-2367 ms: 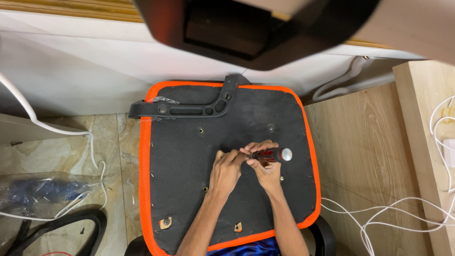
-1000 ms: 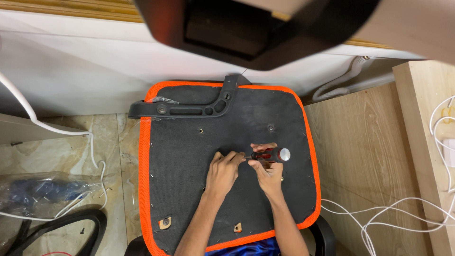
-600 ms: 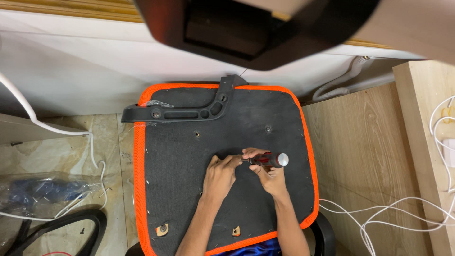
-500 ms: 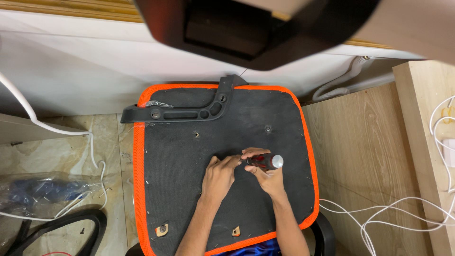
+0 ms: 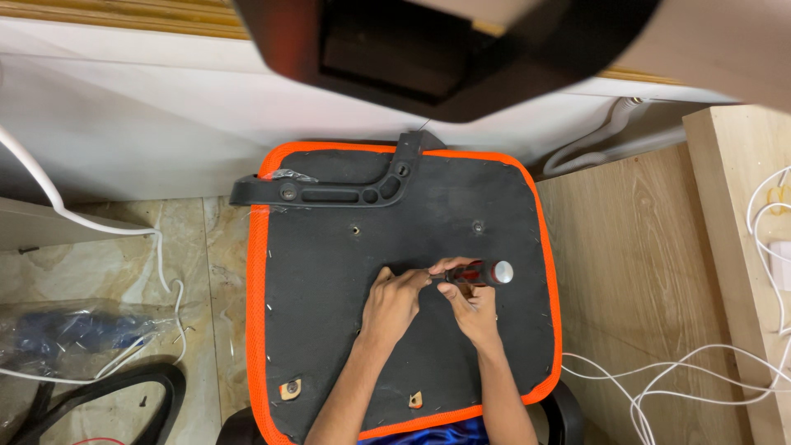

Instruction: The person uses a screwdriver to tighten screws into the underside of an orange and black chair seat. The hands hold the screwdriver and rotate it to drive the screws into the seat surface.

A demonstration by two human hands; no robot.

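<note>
A black seat base with an orange mesh rim (image 5: 255, 330) lies upside down before me. A black plastic armrest bracket (image 5: 329, 191) is laid along its far edge. My right hand (image 5: 471, 306) grips a screwdriver with a red and black handle and a silver end cap (image 5: 484, 272), held almost flat over the middle of the panel. My left hand (image 5: 394, 301) pinches at the screwdriver's tip, fingers pressed to the black surface. Whatever lies under the tip is hidden by my fingers.
Two screw holes (image 5: 355, 231) show in the panel beyond my hands, two small fittings (image 5: 290, 389) near the front edge. White cables (image 5: 676, 371) trail over the wooden board at right. A plastic bag (image 5: 74, 334) and a black curved part (image 5: 99, 395) lie on the tiled floor at left.
The seat base has shifted slightly left and turned a little. Both hands stayed together at the panel's middle; the screwdriver handle tilted from moment to moment.
</note>
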